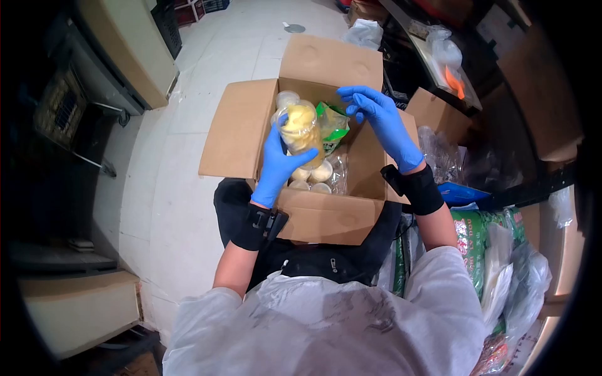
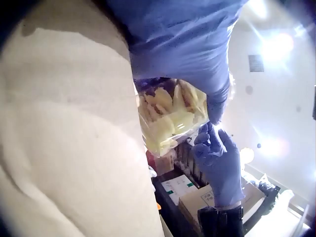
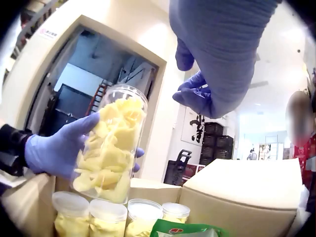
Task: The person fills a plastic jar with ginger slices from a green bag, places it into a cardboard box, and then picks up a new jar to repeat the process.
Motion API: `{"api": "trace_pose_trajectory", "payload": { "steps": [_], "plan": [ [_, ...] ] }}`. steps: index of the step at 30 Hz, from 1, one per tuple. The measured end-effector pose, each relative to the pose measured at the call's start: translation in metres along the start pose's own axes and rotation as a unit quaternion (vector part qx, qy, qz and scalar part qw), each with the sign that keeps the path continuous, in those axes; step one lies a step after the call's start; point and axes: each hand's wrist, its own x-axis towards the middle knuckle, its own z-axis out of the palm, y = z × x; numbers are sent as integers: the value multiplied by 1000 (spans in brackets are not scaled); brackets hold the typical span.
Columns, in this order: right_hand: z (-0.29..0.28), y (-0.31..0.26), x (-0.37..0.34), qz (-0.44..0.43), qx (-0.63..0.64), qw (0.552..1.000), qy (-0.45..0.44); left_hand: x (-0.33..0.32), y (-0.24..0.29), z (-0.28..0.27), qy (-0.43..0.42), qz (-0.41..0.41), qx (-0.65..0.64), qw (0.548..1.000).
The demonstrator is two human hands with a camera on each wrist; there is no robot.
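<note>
My left hand (image 1: 276,164), in a blue glove, grips a clear plastic jar (image 3: 111,148) of pale yellow slices above an open cardboard box (image 1: 326,219). The jar is tilted, its rim up in the right wrist view. My gloved right hand (image 1: 381,122) hovers over the box's right side, fingers loosely bent and holding nothing, apart from the jar. Inside the box stand several similar jars (image 3: 106,212) with white lids. A green and clear bag (image 1: 332,128) lies among them, right of the held jar.
The box's flaps are folded outward, a wide one (image 1: 235,128) to the left. Green printed sacks (image 1: 470,244) and plastic bags (image 1: 527,288) are piled at the right. A counter (image 1: 439,69) with an orange item (image 1: 454,83) runs along the back right. Pale tiled floor (image 1: 172,156) extends left.
</note>
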Motion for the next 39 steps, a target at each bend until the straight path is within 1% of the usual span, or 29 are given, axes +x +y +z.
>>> {"api": "trace_pose_trajectory", "payload": {
  "steps": [1,2,4,5,7,9,10,11,12,13,14,15,16,17,19,20,22,23,25,26,28,29,31,32,33,35,36,38,39],
  "plan": [
    [-3,3,-1,-4,2,1000,5,2,-1,-1,-18,38,19,999],
    [-5,7,-3,8,-2,1000,10,3,-2,-2,-24,39,21,999],
    [-10,18,-9,19,-3,1000,21,2,6,-1,-75,35,143,986],
    [-14,24,-11,33,-8,999,11,3,4,0,-82,35,146,985],
    [-20,41,-14,52,-6,999,12,2,-8,1,-56,26,53,997],
    [-25,56,-19,82,-96,991,52,3,-10,0,-71,14,67,995],
    [-27,59,-22,101,-130,985,56,4,-9,0,-59,-1,14,998],
    [-29,62,-24,105,-123,985,64,3,-7,-2,-44,-16,-37,998],
    [-30,62,-26,126,-86,986,62,2,5,-2,-71,-35,-23,997],
    [-31,61,-27,146,-51,986,58,3,1,-7,-75,-38,-18,996],
    [-31,59,-28,149,-40,987,50,6,-7,-12,-79,-74,-76,991],
    [-30,58,-29,149,-36,987,51,8,-3,-12,-81,-110,-134,982],
    [-30,57,-29,135,-19,990,37,6,-1,-7,-64,-69,-78,992],
    [-29,55,-30,121,-3,992,23,5,3,-7,-65,-70,-75,993],
    [-27,49,-31,111,-1,994,18,2,15,-3,-56,-108,-108,987],
    [-26,48,-32,102,-3,995,13,2,20,-4,-57,-112,-107,986],
    [-28,47,-32,103,0,995,9,2,27,-8,-167,-74,-96,978],
    [-29,46,-31,100,1,995,3,2,27,-6,-167,-74,-96,978],
    [-31,56,-29,108,-5,994,11,-1,27,-4,-158,-90,-172,968],
    [-32,59,-28,116,-12,993,19,-5,29,-6,-159,-90,-171,968],
    [-31,52,-25,98,-19,995,11,-1,34,-4,-160,-69,-191,966],
    [-29,52,-30,94,-18,995,2,1,34,-2,-163,-72,-193,965],
    [-28,62,-33,96,-6,995,8,-8,40,-2,-123,-88,-183,971],
    [-30,63,-31,101,-20,995,7,-5,42,-4,-140,-63,-151,977],
    [-30,63,-31,108,-32,994,7,-4,40,-5,-142,-63,-150,977],
    [-30,67,-33,112,-20,993,4,-7,30,-10,-122,-127,-232,957],
    [-30,66,-34,114,-19,993,-6,-7,27,-11,-123,-128,-230,957],
    [-28,67,-35,117,-14,993,-14,-9,23,-14,-161,-182,-326,914],
    [-28,67,-34,118,-14,993,-12,-10,27,-12,-163,-184,-325,913]
  ]
}}
